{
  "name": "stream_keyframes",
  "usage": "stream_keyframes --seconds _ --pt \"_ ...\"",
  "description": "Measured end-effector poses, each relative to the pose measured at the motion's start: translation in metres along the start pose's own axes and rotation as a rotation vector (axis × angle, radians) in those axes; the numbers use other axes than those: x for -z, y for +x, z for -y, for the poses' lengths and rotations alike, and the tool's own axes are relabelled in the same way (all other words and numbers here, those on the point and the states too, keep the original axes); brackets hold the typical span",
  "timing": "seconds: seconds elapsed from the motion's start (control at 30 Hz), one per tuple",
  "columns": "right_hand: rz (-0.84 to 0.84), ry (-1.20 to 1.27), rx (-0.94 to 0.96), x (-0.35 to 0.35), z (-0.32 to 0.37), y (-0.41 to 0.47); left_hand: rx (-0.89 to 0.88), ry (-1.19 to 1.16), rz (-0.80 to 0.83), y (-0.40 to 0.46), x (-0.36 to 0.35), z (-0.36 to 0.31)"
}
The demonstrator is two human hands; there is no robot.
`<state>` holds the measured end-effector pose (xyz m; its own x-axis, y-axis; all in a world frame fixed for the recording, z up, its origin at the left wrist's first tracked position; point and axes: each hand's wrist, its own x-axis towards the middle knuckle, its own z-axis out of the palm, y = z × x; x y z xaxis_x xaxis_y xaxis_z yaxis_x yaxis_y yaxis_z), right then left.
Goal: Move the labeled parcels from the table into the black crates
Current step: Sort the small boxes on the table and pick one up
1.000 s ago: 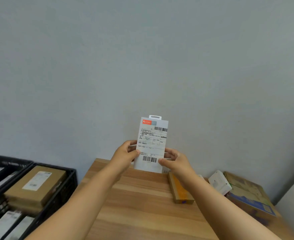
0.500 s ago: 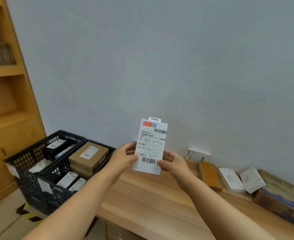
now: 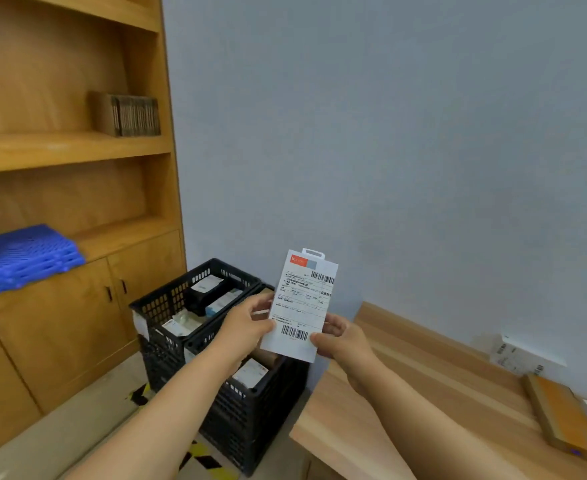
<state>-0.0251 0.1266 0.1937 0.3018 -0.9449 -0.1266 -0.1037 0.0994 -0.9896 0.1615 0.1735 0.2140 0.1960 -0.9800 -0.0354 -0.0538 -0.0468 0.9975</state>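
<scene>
Head view, parcel: I see a flat white parcel (image 3: 300,304) held up in the air between both hands, above the near black crate and just left of the table's corner.
Head view, parcel's long axis: it runs nearly upright, leaning a little to the right at the top. The hang tab is at the top end, and the label side faces me, with one barcode near the top right and another near the bottom.
Head view, left hand: my left hand (image 3: 247,329) pinches the parcel's left edge, thumb on the front and curled fingers behind it.
Head view, right hand: my right hand (image 3: 342,337) grips the lower right edge, thumb on the front near the bottom barcode and fingers wrapped behind.
Head view, crates: two black crates sit side by side on the floor between the wooden cabinet (image 3: 60,306) and the table (image 3: 406,393). The far crate (image 3: 167,303) holds several labelled packages; the near crate (image 3: 250,414) shows a brown box with a white label.
Head view, table: an orange-topped flat box (image 3: 562,420) lies near the right edge, with a white labelled box (image 3: 517,355) against the wall behind it.
Head view, shelves: a blue slatted plastic piece (image 3: 22,258) lies on the lower shelf and a row of brown spines (image 3: 129,114) stands on the one above.
Hidden or unclear: my left forearm and the parcel cover much of the near crate's contents. The label's small print is too fine to read. The frame's right edge cuts off a white item beside the orange-topped box, and the shelves are blurred.
</scene>
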Motion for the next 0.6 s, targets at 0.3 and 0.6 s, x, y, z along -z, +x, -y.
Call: stream_keyframes --seconds 0.3,0.6 --pt "0.049 0.074 -0.048 -0.141 -0.012 0.070 0.031 0.045 -0.055 0.044 0.138 0.026" --pt "0.077 0.030 -0.131 -0.186 -0.028 0.136 0.090 0.059 -0.035 0.101 0.185 0.062"
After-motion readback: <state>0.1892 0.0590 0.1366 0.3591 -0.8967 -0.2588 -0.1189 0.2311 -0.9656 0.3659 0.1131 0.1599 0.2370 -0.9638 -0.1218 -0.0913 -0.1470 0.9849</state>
